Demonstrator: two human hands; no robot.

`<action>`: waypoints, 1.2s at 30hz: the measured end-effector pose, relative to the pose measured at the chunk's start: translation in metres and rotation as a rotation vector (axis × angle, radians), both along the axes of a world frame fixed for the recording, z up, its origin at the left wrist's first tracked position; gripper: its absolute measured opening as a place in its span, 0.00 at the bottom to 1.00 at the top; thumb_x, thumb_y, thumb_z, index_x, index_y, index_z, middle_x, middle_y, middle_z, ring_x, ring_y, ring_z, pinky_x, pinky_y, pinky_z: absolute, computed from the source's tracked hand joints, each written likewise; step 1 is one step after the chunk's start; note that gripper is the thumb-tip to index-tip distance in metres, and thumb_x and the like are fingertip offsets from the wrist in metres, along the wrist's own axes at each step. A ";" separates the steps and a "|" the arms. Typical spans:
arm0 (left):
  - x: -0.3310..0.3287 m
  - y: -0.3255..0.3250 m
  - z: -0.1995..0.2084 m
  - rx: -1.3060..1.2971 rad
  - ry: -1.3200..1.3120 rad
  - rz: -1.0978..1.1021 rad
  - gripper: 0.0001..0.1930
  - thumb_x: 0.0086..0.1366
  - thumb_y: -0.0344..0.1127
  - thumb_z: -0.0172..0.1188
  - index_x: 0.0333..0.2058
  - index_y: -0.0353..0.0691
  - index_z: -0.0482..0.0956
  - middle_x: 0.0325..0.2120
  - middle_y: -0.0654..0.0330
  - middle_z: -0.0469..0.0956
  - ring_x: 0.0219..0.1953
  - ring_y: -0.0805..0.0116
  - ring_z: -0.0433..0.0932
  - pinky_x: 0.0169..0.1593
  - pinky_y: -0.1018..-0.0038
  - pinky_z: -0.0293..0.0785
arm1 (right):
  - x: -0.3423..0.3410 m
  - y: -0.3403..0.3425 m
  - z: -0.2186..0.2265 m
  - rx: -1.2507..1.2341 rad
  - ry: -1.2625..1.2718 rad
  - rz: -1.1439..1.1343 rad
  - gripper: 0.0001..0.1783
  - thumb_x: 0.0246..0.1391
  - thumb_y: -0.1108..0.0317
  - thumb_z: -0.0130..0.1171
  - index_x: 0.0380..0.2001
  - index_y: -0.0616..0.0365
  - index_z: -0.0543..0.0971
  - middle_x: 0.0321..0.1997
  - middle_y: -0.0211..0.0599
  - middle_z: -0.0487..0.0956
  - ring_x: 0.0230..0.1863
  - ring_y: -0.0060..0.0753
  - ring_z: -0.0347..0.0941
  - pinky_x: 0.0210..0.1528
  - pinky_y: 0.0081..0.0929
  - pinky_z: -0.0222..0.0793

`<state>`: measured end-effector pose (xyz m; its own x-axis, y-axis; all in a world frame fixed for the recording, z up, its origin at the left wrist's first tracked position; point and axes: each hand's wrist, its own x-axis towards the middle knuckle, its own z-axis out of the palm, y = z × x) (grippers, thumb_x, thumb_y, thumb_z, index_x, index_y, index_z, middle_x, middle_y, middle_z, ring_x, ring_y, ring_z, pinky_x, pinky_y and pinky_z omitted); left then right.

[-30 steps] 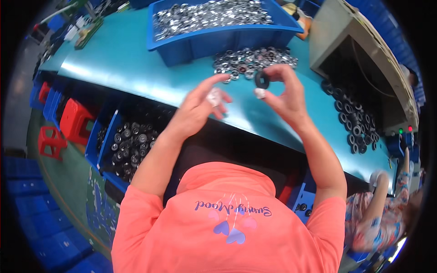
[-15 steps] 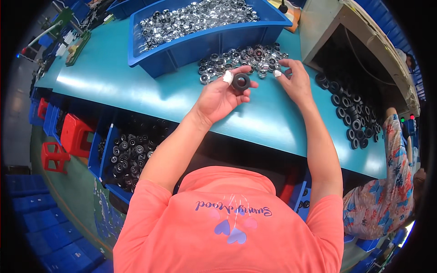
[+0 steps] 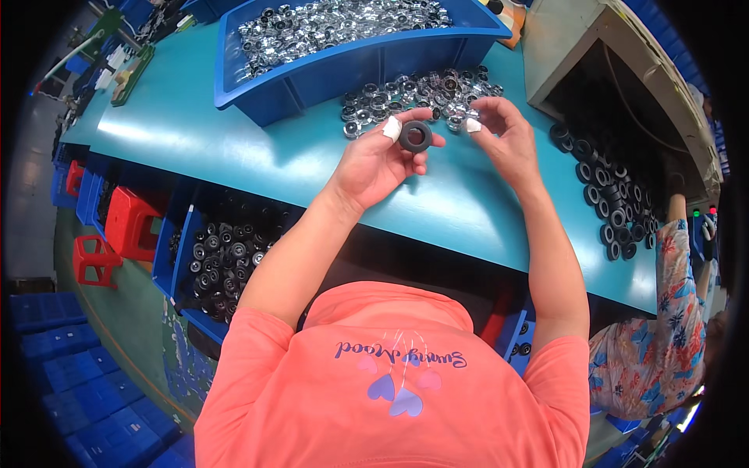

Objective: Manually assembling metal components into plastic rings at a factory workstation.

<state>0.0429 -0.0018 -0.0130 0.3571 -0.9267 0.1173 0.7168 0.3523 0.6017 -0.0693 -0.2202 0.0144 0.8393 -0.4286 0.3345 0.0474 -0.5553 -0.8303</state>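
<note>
The left hand [image 3: 376, 160] pinches a black ring [image 3: 415, 136] between its fingertips, a white wrap on one finger, above the teal table [image 3: 234, 148]. The right hand [image 3: 507, 140], at 3 o'clock from the ring, has its fingers loosely curled, tips over a heap of silver parts [image 3: 413, 92]; whether they grip one I cannot tell. At 11 o'clock stands a blue bin [image 3: 328, 74] of silver parts. At 3 o'clock lie rows of black rings [image 3: 612, 199].
</note>
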 end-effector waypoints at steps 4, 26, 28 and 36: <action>-0.007 -0.003 0.006 0.145 -0.250 0.243 0.27 0.67 0.39 0.61 0.61 0.35 0.68 0.48 0.48 0.76 0.42 0.68 0.76 0.49 0.71 0.76 | -0.001 0.014 0.003 0.195 -0.055 0.047 0.17 0.50 0.69 0.69 0.44 0.58 0.80 0.37 0.28 0.80 0.39 0.21 0.78 0.45 0.22 0.75; -0.039 -0.004 0.022 0.540 -1.159 0.810 0.24 0.48 0.29 0.74 0.47 0.40 0.81 0.41 0.62 0.76 0.37 0.73 0.76 0.39 0.77 0.75 | -0.003 0.006 -0.005 0.245 -0.009 0.074 0.18 0.48 0.71 0.70 0.44 0.59 0.79 0.39 0.28 0.81 0.39 0.19 0.77 0.44 0.21 0.74; -0.039 -0.003 0.023 0.547 -1.174 0.812 0.24 0.48 0.28 0.74 0.47 0.40 0.81 0.41 0.62 0.75 0.37 0.73 0.76 0.40 0.77 0.75 | -0.003 0.007 -0.005 0.223 -0.005 0.073 0.18 0.48 0.71 0.70 0.44 0.59 0.79 0.39 0.28 0.81 0.39 0.20 0.77 0.45 0.21 0.74; -0.040 -0.001 0.024 0.533 -1.201 0.843 0.24 0.48 0.25 0.72 0.46 0.40 0.81 0.42 0.62 0.74 0.37 0.73 0.76 0.43 0.77 0.75 | -0.005 0.010 -0.002 0.196 0.018 0.079 0.18 0.48 0.71 0.69 0.44 0.59 0.79 0.39 0.29 0.81 0.40 0.21 0.78 0.46 0.22 0.74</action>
<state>0.0026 -0.0026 0.0110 0.7172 -0.5406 0.4398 -0.5452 -0.0423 0.8372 -0.0741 -0.2101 0.0120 0.8780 -0.4165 0.2359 0.0685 -0.3784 -0.9231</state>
